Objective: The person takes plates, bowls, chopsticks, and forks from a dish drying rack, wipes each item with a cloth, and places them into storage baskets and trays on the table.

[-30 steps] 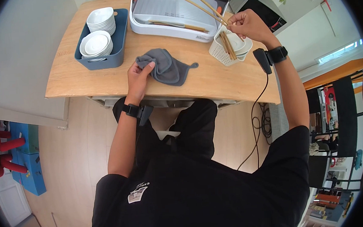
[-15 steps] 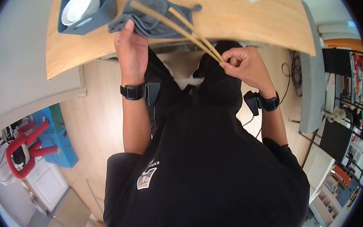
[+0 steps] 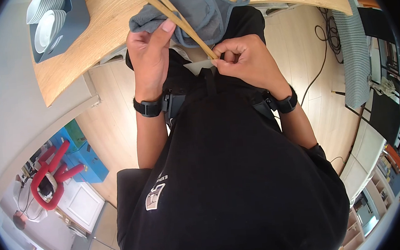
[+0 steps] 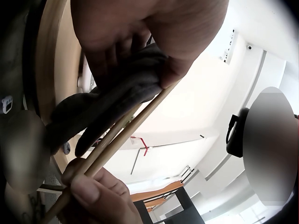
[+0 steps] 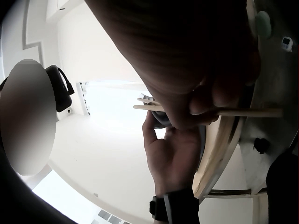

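A grey cloth (image 3: 195, 8) drapes from the table's front edge toward the lap, its bunched end gripped between the thumb and fingers of my left hand (image 3: 150, 58). My right hand (image 3: 250, 61) pinches a pair of wooden chopsticks (image 3: 196, 39) near their lower ends in the head view. Their far ends cross over the cloth beside the left thumb. In the left wrist view the chopsticks (image 4: 122, 133) run along the folded cloth (image 4: 119, 93), close under the left thumb. From the right wrist, the tips (image 5: 145, 108) show near the left fingers.
At the upper left, a blue-grey tub (image 3: 79, 24) with stacked white bowls (image 3: 49, 31) stands on the wooden table (image 3: 111, 12). The table edge curves in front of the lap. A black cable (image 3: 316, 78) hangs at the right near a checked cloth cover (image 3: 352, 61).
The right hand has brought the chopsticks from above the white basket down and left to the cloth. The left hand has drawn the cloth toward the body. The head view has tilted down.
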`<move>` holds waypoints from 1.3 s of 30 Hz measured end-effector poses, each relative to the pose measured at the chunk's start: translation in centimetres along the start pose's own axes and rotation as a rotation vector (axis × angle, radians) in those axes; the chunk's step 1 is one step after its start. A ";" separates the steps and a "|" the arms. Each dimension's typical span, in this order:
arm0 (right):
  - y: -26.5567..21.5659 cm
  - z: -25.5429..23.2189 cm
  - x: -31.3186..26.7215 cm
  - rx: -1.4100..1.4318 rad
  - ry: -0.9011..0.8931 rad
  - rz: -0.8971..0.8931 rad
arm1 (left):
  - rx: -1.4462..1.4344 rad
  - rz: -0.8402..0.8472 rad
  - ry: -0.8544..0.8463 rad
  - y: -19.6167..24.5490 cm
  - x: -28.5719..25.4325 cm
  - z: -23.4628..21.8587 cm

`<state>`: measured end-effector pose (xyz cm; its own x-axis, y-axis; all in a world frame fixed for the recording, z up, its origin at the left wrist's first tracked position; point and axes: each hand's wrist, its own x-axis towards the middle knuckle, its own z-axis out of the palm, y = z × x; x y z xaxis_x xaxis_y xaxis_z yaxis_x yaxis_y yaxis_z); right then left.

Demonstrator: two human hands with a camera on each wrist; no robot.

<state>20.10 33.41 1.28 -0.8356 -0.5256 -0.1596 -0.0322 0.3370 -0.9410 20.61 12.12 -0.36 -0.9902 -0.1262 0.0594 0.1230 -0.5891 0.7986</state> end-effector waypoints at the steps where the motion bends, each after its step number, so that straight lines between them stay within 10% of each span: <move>1: 0.1 0.0 0.0 0.004 -0.002 0.003 | 0.034 0.024 -0.020 -0.2 0.0 0.0; 13: -0.2 0.5 0.2 0.304 -0.117 0.155 | 0.161 0.045 0.020 -0.2 0.0 0.4; 34: -2.7 -0.7 -0.3 -0.052 0.011 0.090 | 0.613 -0.175 -0.155 0.0 0.1 3.2; 39: -2.3 -4.3 0.3 0.275 0.368 0.018 | 0.690 -0.160 -0.197 1.1 0.0 2.8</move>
<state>17.60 35.80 4.68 -0.9755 -0.1927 -0.1065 0.0890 0.0974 -0.9913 20.55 13.72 2.14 -0.9940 0.1035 -0.0346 -0.0289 0.0561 0.9980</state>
